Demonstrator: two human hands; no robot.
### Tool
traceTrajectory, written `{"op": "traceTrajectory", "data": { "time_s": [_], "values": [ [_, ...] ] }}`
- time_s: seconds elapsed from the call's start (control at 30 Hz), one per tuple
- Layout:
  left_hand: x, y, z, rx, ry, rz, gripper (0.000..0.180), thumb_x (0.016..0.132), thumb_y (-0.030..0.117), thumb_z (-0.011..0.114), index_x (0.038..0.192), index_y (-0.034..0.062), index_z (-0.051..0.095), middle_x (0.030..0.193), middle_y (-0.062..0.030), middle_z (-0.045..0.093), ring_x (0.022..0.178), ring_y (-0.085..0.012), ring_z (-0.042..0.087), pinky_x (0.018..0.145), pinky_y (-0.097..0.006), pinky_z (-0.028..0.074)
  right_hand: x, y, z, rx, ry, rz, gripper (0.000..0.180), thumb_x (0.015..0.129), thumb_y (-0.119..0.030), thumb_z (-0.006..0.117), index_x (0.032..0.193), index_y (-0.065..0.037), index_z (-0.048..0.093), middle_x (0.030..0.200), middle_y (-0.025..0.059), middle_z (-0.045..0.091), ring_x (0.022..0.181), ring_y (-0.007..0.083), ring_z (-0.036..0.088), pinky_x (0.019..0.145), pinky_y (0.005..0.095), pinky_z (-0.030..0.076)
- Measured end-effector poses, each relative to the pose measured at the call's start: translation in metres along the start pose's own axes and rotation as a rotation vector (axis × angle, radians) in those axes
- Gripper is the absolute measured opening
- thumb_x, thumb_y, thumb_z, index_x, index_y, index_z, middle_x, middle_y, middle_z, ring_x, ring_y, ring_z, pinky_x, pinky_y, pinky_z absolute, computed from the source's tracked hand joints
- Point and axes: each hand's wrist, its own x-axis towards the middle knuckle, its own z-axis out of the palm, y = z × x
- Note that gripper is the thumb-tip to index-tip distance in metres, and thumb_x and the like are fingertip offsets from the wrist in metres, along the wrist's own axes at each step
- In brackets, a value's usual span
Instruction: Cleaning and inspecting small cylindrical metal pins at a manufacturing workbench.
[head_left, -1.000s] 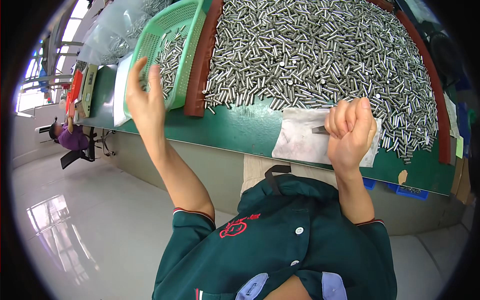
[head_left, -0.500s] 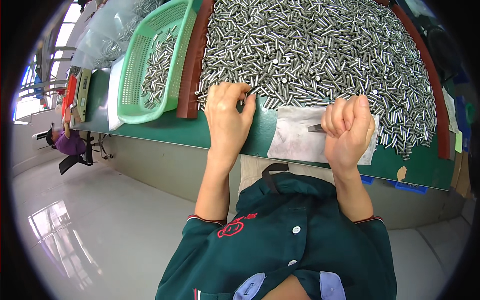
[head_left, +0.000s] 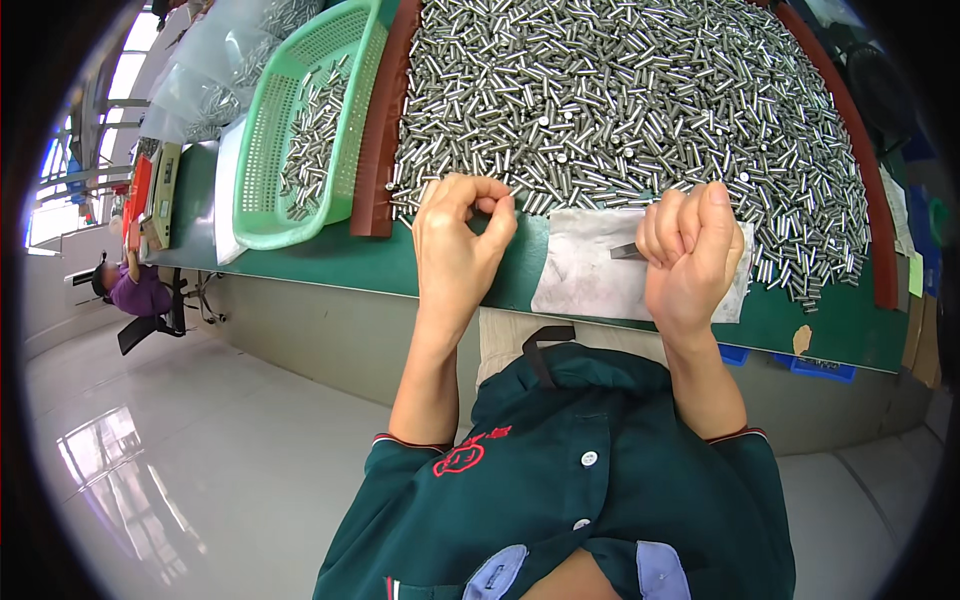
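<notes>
A thick layer of small metal pins (head_left: 600, 100) covers the green table in front of me. At its near left edge is my left hand (head_left: 455, 225), its fingers curled and the thumb tip brought up to the index finger. Whatever may be between them is too small or hidden to make out. My right hand (head_left: 690, 250) is a fist above a stained white cloth (head_left: 580, 275). A flat metal tool (head_left: 624, 251) pokes out of that fist toward the left; most of it is hidden by the fingers, so its kind is unclear.
Dark red strips (head_left: 377, 130) border the pins on both sides. Left of them stands a green perforated basket (head_left: 252, 180) partly filled with pins. Clear plastic bags (head_left: 200, 90) and a scale (head_left: 160, 195) lie farther left. A person in purple (head_left: 140, 290) sits beyond.
My left thumb and index finger have come together, and that hand has drawn slightly back from the pins. The right fist keeps its grip on the tool, almost unmoved.
</notes>
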Motion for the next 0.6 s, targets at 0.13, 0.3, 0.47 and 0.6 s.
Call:
{"op": "traceTrajectory", "data": {
  "time_s": [0.13, 0.3, 0.47, 0.6],
  "values": [
    [-0.011, 0.015, 0.012, -0.017, -0.017, 0.188, 0.010, 0.061, -0.002, 0.061, 0.068, 0.0025, 0.055, 0.067, -0.0068, 0.055, 0.062, -0.0224, 0.049, 0.057, -0.032, 0.040, 0.000, 0.000, 0.001, 0.012, 0.005, -0.006, 0.039, 0.091, -0.019, 0.032, 0.053, -0.010, 0.026, 0.046, -0.0025, 0.024, 0.040, 0.0055, 0.022, 0.036, 0.0209, 0.019],
    [-0.019, 0.016, 0.028, 0.084, -0.047, 0.280, 0.012, 0.061, -0.002, 0.060, 0.068, 0.0040, 0.054, 0.068, -0.0065, 0.050, 0.066, -0.0238, 0.046, 0.060, -0.034, 0.035, 0.000, 0.001, 0.003, 0.005, -0.004, -0.010, 0.040, 0.091, -0.020, 0.032, 0.053, -0.010, 0.026, 0.046, -0.0024, 0.025, 0.041, 0.0053, 0.022, 0.036, 0.0211, 0.019],
    [-0.016, 0.021, 0.029, 0.139, -0.038, 0.323, 0.010, 0.062, -0.001, 0.061, 0.068, 0.0039, 0.055, 0.069, -0.0060, 0.052, 0.066, -0.0231, 0.047, 0.059, -0.033, 0.036, 0.000, 0.000, 0.000, -0.068, -0.009, -0.030, 0.039, 0.092, -0.023, 0.027, 0.056, -0.010, 0.026, 0.044, -0.0003, 0.027, 0.036, 0.0062, 0.016, 0.035, 0.0217, 0.018],
    [-0.013, 0.023, 0.028, 0.192, -0.064, 0.255, 0.008, 0.062, 0.000, 0.061, 0.066, 0.0031, 0.054, 0.067, -0.0059, 0.053, 0.064, -0.0219, 0.048, 0.059, -0.032, 0.038, 0.000, 0.000, 0.002, -0.067, -0.006, -0.029, 0.038, 0.092, -0.023, 0.027, 0.056, -0.010, 0.027, 0.044, -0.0002, 0.027, 0.037, 0.0061, 0.017, 0.035, 0.0216, 0.018]
  ]
}}
